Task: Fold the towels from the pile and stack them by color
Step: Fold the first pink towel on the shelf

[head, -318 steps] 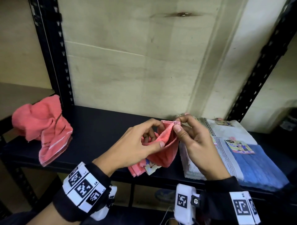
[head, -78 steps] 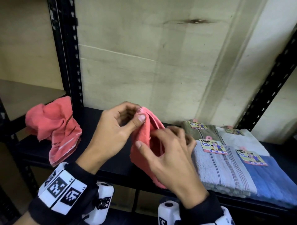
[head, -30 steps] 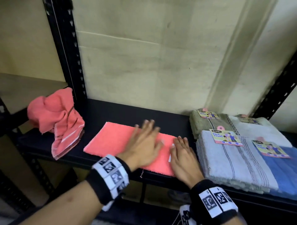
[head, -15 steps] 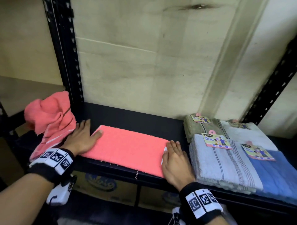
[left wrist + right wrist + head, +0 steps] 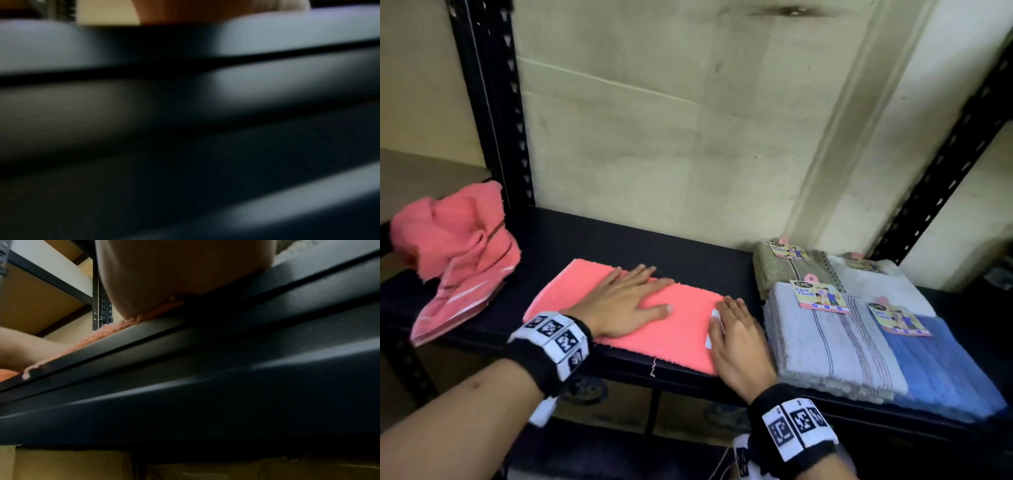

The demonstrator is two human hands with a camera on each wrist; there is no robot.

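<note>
A coral towel (image 5: 674, 329) lay flat along the front edge of a dark shelf (image 5: 654, 246), in the lower middle of the head view. The left hand (image 5: 619, 301) rested palm down on the towel's left half, fingers straight and spread, gripping nothing. The right hand (image 5: 736, 339) lay flat at the towel's right end, fingers straight and close together, beside a small white tag (image 5: 714, 329) at that edge; it too clasped nothing.

In the right wrist view the towel's fuzzy edge (image 5: 98, 337) ran along the shelf lip (image 5: 205, 353), with the heel of the right hand (image 5: 185, 269) pressed on it. The left wrist view was dark and blurred, showing little more than the shelf edge (image 5: 287, 35).

At the left of the head view a crumpled pink towel (image 5: 455, 253) sat on the shelf end, draped over its front edge. At the right, just beside the right hand, were folded towels: a grey striped one (image 5: 825, 346) in front, a blue one (image 5: 941, 370) to its right, an olive one (image 5: 784, 270) and a white one (image 5: 873, 281) behind. Paper labels (image 5: 818, 296) lay on them.
</note>
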